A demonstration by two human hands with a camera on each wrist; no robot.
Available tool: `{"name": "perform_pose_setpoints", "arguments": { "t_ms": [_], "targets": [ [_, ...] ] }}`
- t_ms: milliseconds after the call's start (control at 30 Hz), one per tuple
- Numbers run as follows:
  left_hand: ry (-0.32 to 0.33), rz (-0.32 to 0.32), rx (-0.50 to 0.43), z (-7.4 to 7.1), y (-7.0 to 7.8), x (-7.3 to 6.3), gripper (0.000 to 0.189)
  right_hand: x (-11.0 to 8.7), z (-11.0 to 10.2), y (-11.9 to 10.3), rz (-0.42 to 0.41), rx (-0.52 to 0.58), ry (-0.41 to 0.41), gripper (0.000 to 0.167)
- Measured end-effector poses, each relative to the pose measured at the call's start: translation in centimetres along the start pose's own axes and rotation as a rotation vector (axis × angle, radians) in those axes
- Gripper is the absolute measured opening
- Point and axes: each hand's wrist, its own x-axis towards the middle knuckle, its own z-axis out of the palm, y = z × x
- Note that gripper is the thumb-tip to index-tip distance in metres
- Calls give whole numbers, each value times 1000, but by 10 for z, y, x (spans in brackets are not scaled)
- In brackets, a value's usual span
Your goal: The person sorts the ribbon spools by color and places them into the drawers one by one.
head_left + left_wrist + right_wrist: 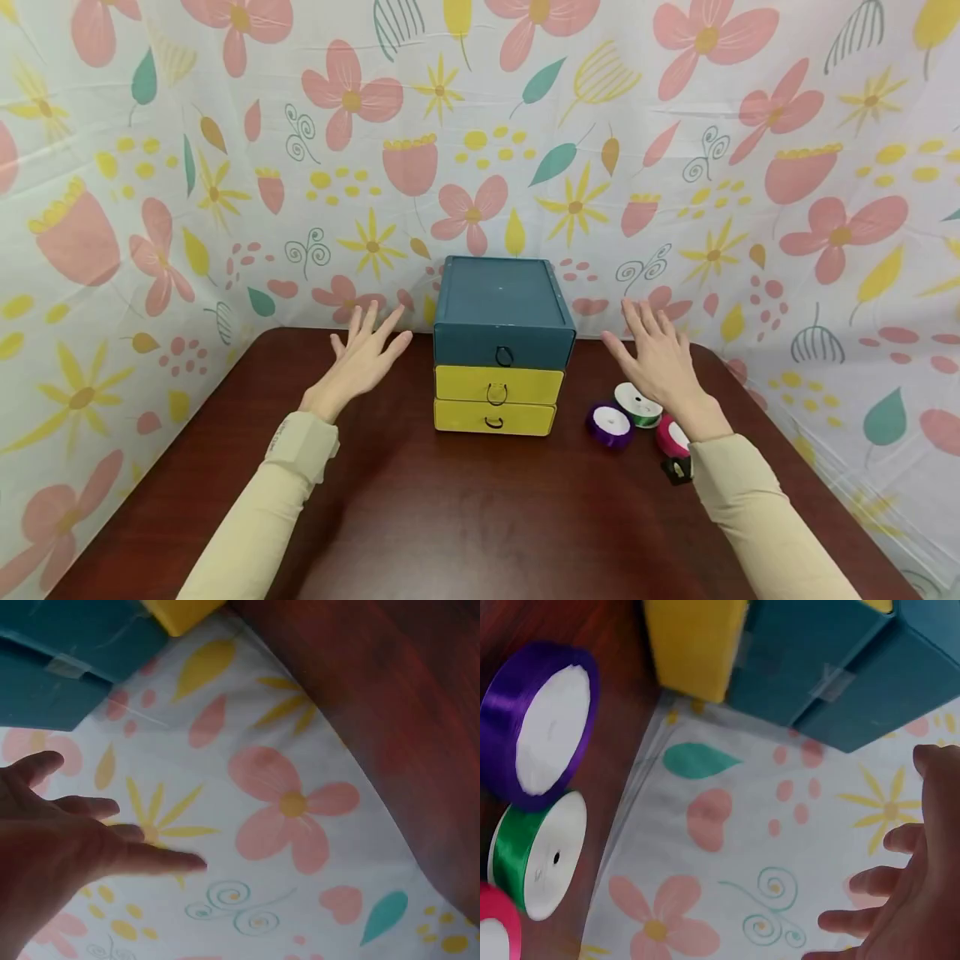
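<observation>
Between the two hands stands a small drawer box (502, 292) with a teal top and teal upper drawer, over two yellow drawers (495, 400) with dark ring pulls. To its left, my left hand (358, 360) is held up with fingers spread and nothing in it. On the other side my right hand (658, 357) is likewise raised, fingers spread, holding nothing. Below the right hand lie ribbon spools: a purple one (502, 712), a green one (517, 840) and a pinkish-red one (670, 437), partly covered by the wrist.
A small black object (677, 470) lies near the right cuff. The dark reddish-brown table (450, 517) has a sheet with printed flowers (480, 125) hanging behind it and at both sides.
</observation>
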Motion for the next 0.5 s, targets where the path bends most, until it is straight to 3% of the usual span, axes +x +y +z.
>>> {"name": "perform_pose_setpoints", "arguments": {
  "t_ms": [100,167,267,400,500],
  "targets": [
    [-24,45,-143,-1,9,6,67,0,-3,-4,-42,113,31,71],
    [-56,77,-289,-1,15,11,65,-1,-6,-10,-60,202,84,66],
    [-104,96,-513,-2,27,18,64,-3,-10,-25,-82,347,263,52],
    [-116,88,-700,-1,42,30,65,-5,-15,-51,-119,549,476,31],
    [-102,60,-783,1,48,43,66,-8,-19,-72,-139,677,482,22]
  ]
}}
